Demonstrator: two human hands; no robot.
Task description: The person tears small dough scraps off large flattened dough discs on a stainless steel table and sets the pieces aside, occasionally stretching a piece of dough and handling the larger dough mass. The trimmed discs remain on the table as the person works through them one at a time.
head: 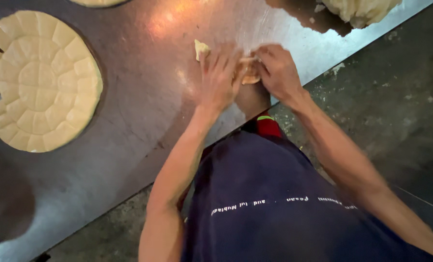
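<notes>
While pressed, two hands [245, 73], one dough piece [249, 73]

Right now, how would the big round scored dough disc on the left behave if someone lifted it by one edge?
The scored dough disc would probably sag and stretch, since it lies thin and flat on the metal table. It might tear along its cut lines. It seems unlikely to slide freely, being soft dough.
</notes>
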